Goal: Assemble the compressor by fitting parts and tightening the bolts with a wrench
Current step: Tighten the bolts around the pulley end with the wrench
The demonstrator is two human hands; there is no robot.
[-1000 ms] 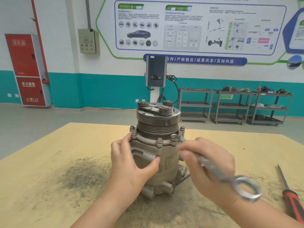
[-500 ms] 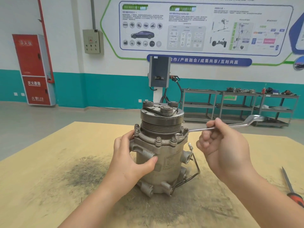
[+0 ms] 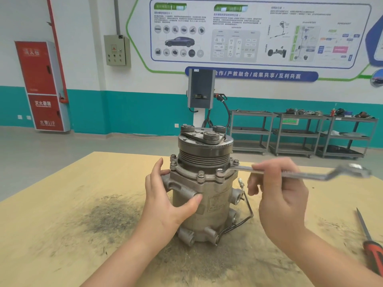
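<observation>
Bolt-tightening step is judged to be in hand: compressor (image 3: 204, 195) stands upright on the wooden table (image 3: 62, 214), and the wrench (image 3: 290, 172) is seated by its open end on a flange bolt (image 3: 220, 172) at the front right of the housing. Next move is judged to call for a steady sweep of the handle with the head kept square on the bolt, or it may slip off. Compressor body is braced by the left hand (image 3: 165, 201), fingers and thumb wrapped round its side. Wrench shank is pinched mid-length by the right hand (image 3: 279, 195), thumb and upper fingers closed on it, lower fingers loosely curled beneath. A screwdriver (image 3: 371, 247) lies at the right edge, well apart.
</observation>
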